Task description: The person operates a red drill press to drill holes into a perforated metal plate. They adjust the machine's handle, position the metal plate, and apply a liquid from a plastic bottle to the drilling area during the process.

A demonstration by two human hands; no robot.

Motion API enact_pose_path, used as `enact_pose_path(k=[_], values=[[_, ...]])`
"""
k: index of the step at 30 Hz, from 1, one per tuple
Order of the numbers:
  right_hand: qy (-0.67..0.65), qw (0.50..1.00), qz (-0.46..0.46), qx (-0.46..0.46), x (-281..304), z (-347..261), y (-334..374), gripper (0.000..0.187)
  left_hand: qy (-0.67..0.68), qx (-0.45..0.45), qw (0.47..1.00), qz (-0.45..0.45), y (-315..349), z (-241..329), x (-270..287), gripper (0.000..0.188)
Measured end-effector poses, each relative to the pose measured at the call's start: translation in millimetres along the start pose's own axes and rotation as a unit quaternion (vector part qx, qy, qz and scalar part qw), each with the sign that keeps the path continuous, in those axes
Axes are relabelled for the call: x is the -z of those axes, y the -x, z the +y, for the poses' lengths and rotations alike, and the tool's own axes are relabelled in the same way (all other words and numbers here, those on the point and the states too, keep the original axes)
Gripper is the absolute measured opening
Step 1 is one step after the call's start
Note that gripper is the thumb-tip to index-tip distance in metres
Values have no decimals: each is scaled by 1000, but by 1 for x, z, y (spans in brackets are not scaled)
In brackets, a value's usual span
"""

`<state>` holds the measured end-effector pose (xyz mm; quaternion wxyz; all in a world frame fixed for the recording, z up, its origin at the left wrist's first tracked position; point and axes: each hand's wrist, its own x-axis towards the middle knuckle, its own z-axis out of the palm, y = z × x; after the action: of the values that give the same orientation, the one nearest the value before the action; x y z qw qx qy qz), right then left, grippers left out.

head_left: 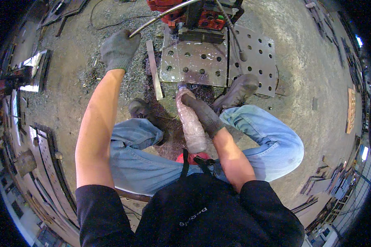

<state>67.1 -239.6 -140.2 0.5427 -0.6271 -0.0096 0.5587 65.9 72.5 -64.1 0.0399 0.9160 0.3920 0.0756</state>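
In the head view, a grey-gloved left hand (120, 51) is raised ahead on the person's left, its fingers curled round the end of a curved, silvery metal rod (165, 15). The rod arches across to a red and black machine (210, 22) standing on a grey steel plate with rows of round holes (193, 61). The dark-gloved right hand (198, 110) lies along a crumpled, clear plastic bottle (192, 131), its fingers wrapped over the upper part. The bottle is between the person's knees, tilted, its bluish cap (181, 85) toward the plate's near edge; whether they touch I cannot tell.

A long, flat metal strip (154, 70) lies left of the plate, amid scattered metal shavings (142, 61). The right boot (235, 91) stands just beside the plate.

As a judgement, a steady, even hold on the rod suits the left hand, while a light grip would spare the soft bottle a sudden squeeze. Keeping the cap end directed, the gloves clear of the machine and both feet planted seems wise.
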Motion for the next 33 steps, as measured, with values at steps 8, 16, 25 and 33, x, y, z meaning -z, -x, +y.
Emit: enact_pose_path(k=[8, 16, 25, 33], values=[[4, 1000, 20, -24, -12, -22, 18, 45, -7, -1, 1000, -24, -2, 2, -1, 43], [38, 999, 5, 32, -2, -11, 7, 44, 2, -3, 1000, -7, -5, 0, -8, 44], [8, 1000, -2, 16, -7, -22, 17, 44, 6, 4, 1000, -3, -2, 1, -6, 43], [17, 999, -8, 47, -5, -18, 14, 45, -8, 2, 1000, 0, -4, 0, -11, 42]])
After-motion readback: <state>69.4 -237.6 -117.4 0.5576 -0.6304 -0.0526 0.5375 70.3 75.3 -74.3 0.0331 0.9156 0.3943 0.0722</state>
